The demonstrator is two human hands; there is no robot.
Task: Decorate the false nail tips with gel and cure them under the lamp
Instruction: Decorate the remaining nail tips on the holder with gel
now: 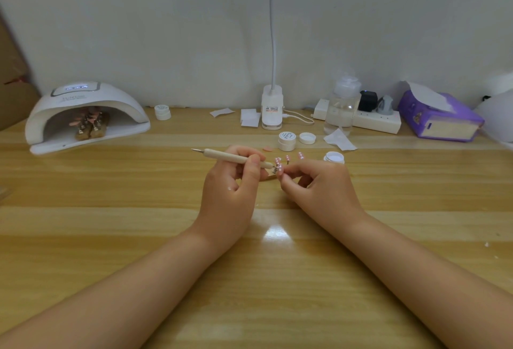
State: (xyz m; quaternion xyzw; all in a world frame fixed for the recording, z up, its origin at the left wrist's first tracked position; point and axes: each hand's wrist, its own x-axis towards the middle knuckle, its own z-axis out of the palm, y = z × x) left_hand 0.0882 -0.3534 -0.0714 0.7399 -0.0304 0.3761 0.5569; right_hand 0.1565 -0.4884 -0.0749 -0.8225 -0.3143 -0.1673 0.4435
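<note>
1. Wood-grain tabletop (111, 223), pale yellow-brown stripes, with both bare forearms coming in from the bottom edge and meeting near the middle.
2. The left hand (233, 185) has its fingers curled around a wooden-handled dotting tool (236, 157), gripping it near the right end. The thin metal tip at the other end sticks out to the left.
3. The right hand (319, 185) is pinching something small right at the working end of the tool, fingers bent in tight. It looks like the base of a nail stand, but most of it is hidden behind the fingers.
4. The pink nail tips (287, 158) with white dots stand up just above and between the two hands, touching or almost touching the tool end, hard to say which.
5. Just behind the hands: a closed white gel jar (286, 141), a loose white lid (307, 138) beside it, and an open jar (334, 157) a bit to the right.
6. Far left there's the white curing lamp (86, 115), and inside it sit more pink nail tips on a wooden holder (90, 123).
7. Along the wall: a clip-on desk lamp (272, 107), a clear bottle (342, 104), a power strip (380, 123), and a purple tissue box (441, 118).
</note>
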